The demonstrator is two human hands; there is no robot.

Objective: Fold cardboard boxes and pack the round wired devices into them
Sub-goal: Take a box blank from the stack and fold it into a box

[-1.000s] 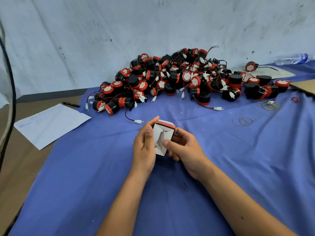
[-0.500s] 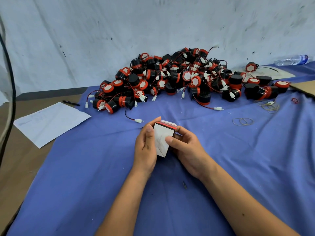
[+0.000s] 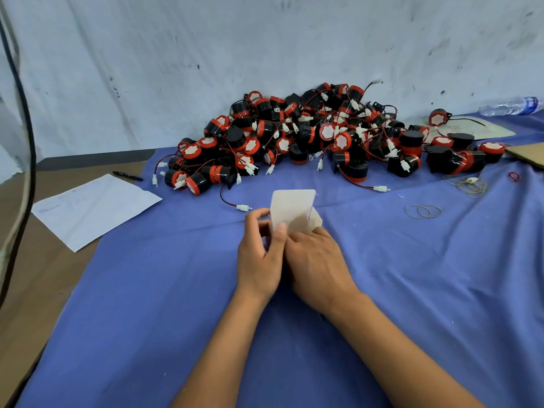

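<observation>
A small white cardboard box [image 3: 293, 212] is held over the blue cloth at the middle, its pale flap standing up toward me. My left hand [image 3: 260, 254] grips its left side, thumb pressed on the front face. My right hand [image 3: 316, 260] covers its lower right part, so the box's body is mostly hidden. Behind it, against the wall, lies a big pile of round black and red wired devices [image 3: 309, 136] with white connectors.
A sheet of paper [image 3: 94, 207] and a pen [image 3: 128, 175] lie at the left, partly on the brown table. Rubber bands [image 3: 424, 211] lie at the right. A water bottle [image 3: 512, 106] and flat cardboard [image 3: 530, 153] sit far right.
The box has turned in my hands: its red-edged top no longer shows and a white flap now stands up. Both hands have closed in together over its lower part.
</observation>
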